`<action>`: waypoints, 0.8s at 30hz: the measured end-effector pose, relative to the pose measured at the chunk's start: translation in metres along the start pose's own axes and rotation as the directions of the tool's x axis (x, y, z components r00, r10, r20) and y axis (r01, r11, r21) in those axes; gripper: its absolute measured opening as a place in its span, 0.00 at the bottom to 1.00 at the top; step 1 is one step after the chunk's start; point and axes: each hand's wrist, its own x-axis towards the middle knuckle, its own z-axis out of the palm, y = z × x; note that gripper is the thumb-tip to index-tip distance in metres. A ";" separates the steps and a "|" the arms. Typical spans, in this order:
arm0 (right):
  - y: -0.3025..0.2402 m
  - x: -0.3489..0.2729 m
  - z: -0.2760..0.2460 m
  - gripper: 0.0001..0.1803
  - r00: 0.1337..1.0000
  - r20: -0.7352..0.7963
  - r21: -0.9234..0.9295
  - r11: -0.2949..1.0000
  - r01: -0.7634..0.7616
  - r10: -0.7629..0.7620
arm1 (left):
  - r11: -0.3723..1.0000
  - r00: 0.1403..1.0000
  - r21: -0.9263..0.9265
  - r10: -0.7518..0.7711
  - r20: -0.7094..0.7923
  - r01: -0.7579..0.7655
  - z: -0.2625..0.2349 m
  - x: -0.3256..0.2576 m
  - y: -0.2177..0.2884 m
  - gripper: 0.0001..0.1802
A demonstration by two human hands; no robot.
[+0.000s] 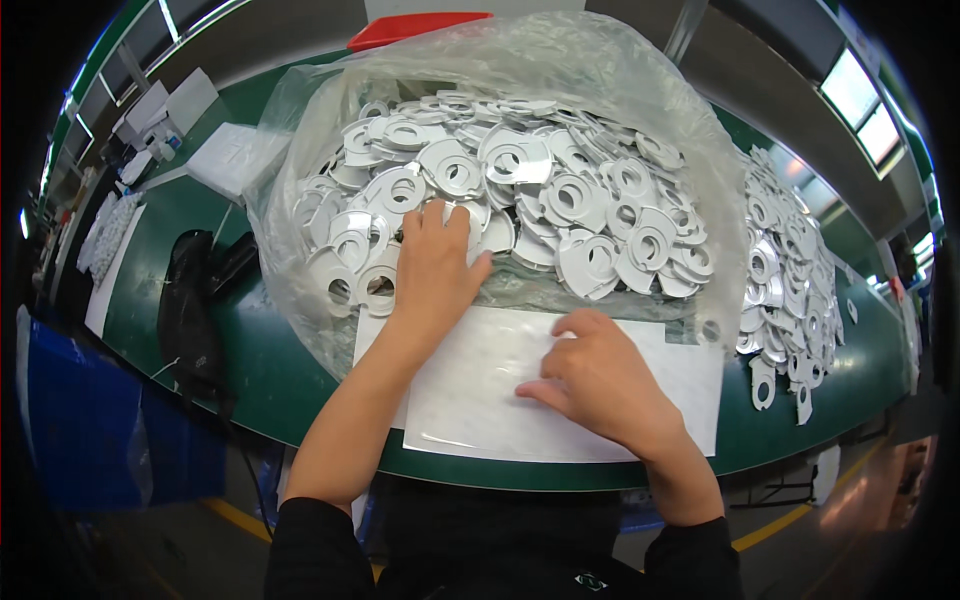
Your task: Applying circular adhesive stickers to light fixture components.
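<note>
Clear plastic bag [300,130]: white discs [520,180] | left hand [432,265] spread on discs | right hand [590,375] curled, grip unclear

Bright overhead light, bag glare (fisheye-bent edges).

A green counter [250,350] carries everything. A black bag [190,310] lies near its left edge. White boxes [170,110] sit at the far left corner. A red bin [410,28] stands at the far edge. More white round parts [790,270] are heaped loose along the right edge.
</note>
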 end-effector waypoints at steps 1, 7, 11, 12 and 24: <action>0.004 -0.002 0.004 0.15 0.995 -0.100 0.020 1.000 -0.001 0.003 | 1.000 1.000 0.000 -0.001 -0.001 0.001 -0.001 0.000 -0.001 0.23; 0.011 -0.006 -0.008 0.11 0.980 0.002 -0.025 0.980 -0.197 0.197 | 0.963 0.988 -0.222 -0.144 0.049 0.152 -0.019 0.010 0.004 0.30; 0.000 0.011 0.013 0.07 0.897 -0.432 0.154 0.988 -0.023 0.089 | 0.574 0.957 -0.774 -0.255 0.140 0.266 -0.020 0.013 0.007 0.29; 0.000 0.018 0.024 0.11 0.919 -0.393 0.138 0.990 0.030 0.027 | 0.263 0.927 -0.907 -0.276 0.256 0.329 -0.021 0.011 0.004 0.29; -0.007 0.052 0.040 0.23 1.000 0.001 0.249 0.969 -0.006 0.006 | 0.939 0.841 -0.335 0.121 0.527 0.074 -0.049 0.008 -0.028 0.32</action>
